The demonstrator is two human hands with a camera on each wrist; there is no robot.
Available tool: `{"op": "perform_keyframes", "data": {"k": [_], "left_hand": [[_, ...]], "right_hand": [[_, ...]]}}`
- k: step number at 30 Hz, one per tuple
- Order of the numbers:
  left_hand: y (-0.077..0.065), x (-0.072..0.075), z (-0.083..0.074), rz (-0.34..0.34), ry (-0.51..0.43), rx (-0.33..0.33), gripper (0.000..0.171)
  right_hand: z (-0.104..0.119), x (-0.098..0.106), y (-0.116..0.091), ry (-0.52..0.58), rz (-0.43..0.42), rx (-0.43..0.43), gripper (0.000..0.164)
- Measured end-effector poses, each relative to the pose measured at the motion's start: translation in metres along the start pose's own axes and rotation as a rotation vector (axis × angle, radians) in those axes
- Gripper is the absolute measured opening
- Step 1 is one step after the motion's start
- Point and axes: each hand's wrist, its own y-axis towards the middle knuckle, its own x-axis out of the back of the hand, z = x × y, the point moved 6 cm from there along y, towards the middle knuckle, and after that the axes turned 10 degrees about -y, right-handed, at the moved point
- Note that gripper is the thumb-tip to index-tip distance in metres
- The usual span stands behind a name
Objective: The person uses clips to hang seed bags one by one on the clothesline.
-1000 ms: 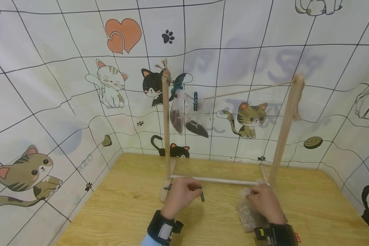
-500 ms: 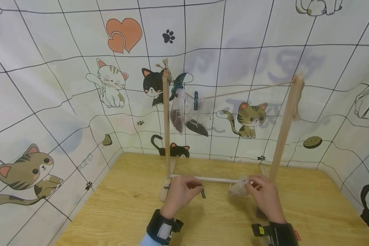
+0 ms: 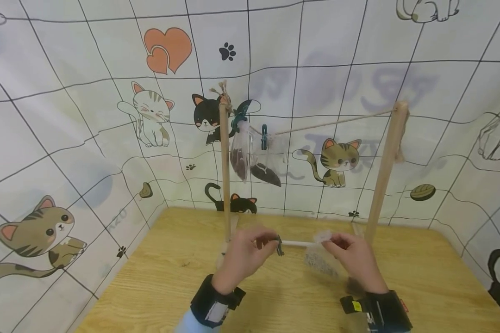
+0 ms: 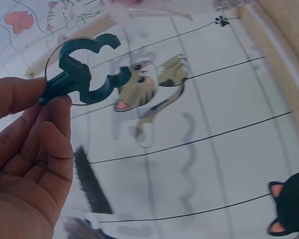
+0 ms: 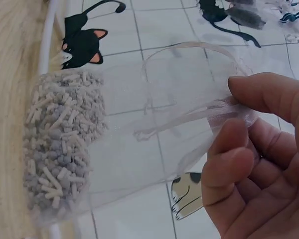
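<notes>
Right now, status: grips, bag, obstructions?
Left grip pinches green clip. Right grip pinches pellet bag near top, unhung. Two clipped bags at left end of rope; right stretch looks free.

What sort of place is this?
Probably a makeshift tabletop workspace, possibly a recording booth: cat-print sheeting walls in the wood-grain tabletop at the back and both sides, and a small wooden frame with a string line stands on it. The room beyond isn't visible.

In the head view, the left fingers (image 3: 264, 231) and right fingers (image 3: 342, 240) hide parts of the rod (image 3: 297, 243); the bench (image 3: 291, 305) runs off the bottom edge. Upper right in the right wrist view, a clip (image 5: 291, 17) is blurred.
</notes>
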Motion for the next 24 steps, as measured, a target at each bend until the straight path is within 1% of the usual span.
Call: {"op": "perform_keyframes", "data": {"k": [2,5,7,10,13,19,24], "left_hand": [[0.011,0.004,-0.011,0.003,0.017,-0.068,0.009],[0.031,0.011,-0.027,0.001,0.039,-0.149,0.005],[0.044,0.016,-0.037,0.005,0.049,-0.189,0.004],[0.064,0.022,-0.049,0.020,0.054,-0.228,0.005],[0.083,0.029,-0.057,0.019,0.063,-0.246,0.007],[0.121,0.048,-0.072,-0.017,0.088,-0.248,0.008],[0.153,0.059,-0.086,-0.055,0.160,-0.286,0.009]], "right_hand": [[0.006,0.002,0.005,0.050,0.041,-0.004,0.012],[0.016,0.008,0.012,0.101,0.068,0.018,0.014],[0.024,0.012,0.017,0.120,0.070,0.050,0.015],[0.037,0.021,0.026,0.131,0.049,0.110,0.014],[0.050,0.028,0.035,0.154,0.037,0.154,0.013],[0.071,0.043,0.055,0.150,0.005,0.174,0.015],[0.089,0.057,0.071,0.130,-0.044,0.198,0.018]]}}
